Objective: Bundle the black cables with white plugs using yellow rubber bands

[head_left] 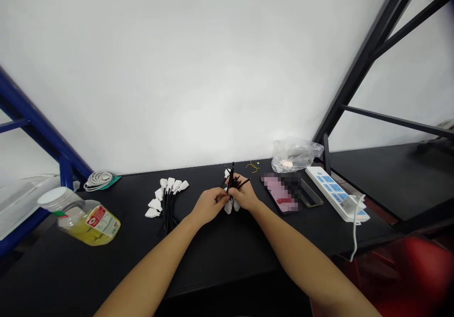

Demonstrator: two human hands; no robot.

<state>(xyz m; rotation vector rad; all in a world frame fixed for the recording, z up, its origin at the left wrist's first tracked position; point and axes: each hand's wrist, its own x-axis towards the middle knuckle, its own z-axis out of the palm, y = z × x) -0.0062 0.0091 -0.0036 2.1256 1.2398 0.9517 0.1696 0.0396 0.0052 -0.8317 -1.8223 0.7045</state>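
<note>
My left hand (209,205) and my right hand (243,193) meet above the middle of the black table (198,184). Together they grip a bundle of short black cables with white plug ends (231,180). Some black cable tips stick upward from my fingers, and white plugs show below and behind them. My fingers hide the middle of the bundle. To the left of my hands, a second bunch of black cables with white wedge-shaped ends (166,203) lies on the table, its white ends fanned out.
A power strip (335,192) with a white cord, a phone (282,193) and a plastic bag (294,154) stand to the right. A tipped plastic jar (85,220) and a coiled white cable (98,181) lie at the left. Metal frame bars rise at both sides.
</note>
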